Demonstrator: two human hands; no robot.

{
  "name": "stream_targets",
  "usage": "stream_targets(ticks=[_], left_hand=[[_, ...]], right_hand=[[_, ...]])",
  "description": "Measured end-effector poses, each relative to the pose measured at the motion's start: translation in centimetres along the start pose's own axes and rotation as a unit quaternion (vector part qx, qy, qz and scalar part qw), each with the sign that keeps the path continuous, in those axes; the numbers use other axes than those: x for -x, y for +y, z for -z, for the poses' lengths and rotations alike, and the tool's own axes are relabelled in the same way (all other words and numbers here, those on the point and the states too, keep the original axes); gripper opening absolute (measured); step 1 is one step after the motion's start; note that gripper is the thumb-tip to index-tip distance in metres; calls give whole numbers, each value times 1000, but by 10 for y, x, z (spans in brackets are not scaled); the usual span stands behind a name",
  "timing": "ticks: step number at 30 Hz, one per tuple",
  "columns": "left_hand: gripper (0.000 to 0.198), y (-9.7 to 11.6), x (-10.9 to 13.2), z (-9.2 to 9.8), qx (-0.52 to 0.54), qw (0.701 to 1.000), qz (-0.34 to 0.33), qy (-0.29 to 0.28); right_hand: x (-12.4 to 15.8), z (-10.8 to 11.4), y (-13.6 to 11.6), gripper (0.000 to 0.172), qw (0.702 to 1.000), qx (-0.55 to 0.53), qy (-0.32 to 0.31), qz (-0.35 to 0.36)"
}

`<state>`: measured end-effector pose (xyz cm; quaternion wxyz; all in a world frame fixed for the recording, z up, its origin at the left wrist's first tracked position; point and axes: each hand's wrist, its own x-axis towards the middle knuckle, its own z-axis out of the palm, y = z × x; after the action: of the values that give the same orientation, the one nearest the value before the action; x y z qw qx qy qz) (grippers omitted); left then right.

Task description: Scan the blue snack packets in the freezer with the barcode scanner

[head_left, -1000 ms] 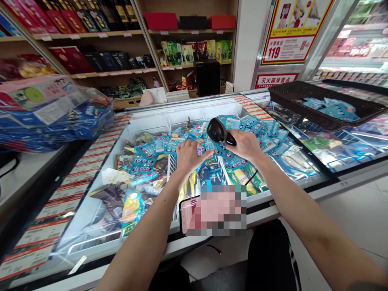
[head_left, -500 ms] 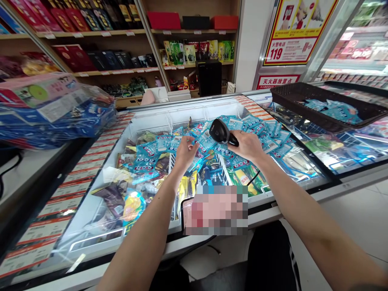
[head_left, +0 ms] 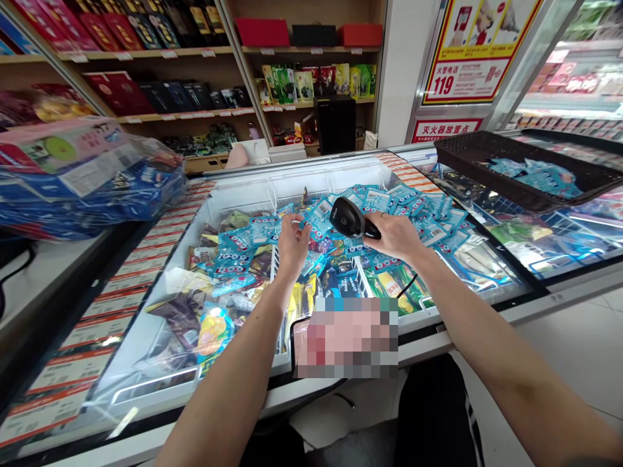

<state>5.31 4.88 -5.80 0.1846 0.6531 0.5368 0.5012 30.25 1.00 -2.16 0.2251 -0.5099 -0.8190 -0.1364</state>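
Note:
My right hand [head_left: 396,235] is wrapped round the handle of a black barcode scanner [head_left: 346,217], whose head points left. Just left of the scanner, my left hand [head_left: 293,245] is closed in a pinch at the edge of a blue packet [head_left: 318,219] with a white barcode label. Both hands are above an open-topped chest freezer [head_left: 233,192]. Many similar blue packets [head_left: 438,227] lie spread over the other frozen goods, with wire dividers [head_left: 363,279] between them. The tips of my left fingers are partly hidden.
A phone [head_left: 302,344], mostly blurred out, rests on the freezer's front edge. At the right stands a dark basket [head_left: 516,178] with blue packets. Plastic-wrapped boxes [head_left: 82,175] are at the left. Stocked shelves [head_left: 195,52] stand behind, beside a fire notice [head_left: 467,71].
The scanner has shifted slightly left and down in my right hand. My left hand has moved a little left, and the blue packet at its fingers now shows its barcode clearly.

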Motion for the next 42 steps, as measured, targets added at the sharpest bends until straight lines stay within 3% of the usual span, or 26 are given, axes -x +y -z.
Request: stream_targets(ticks=[22,42], left_hand=[[24,18,7,3,-31,999,-14,14],[25,12,6,3,-35,999,-23,-2]], right_hand=[[0,-1,-1,38,1000,-2,5,27],[0,-2,0,40,999,-9,-12,36]])
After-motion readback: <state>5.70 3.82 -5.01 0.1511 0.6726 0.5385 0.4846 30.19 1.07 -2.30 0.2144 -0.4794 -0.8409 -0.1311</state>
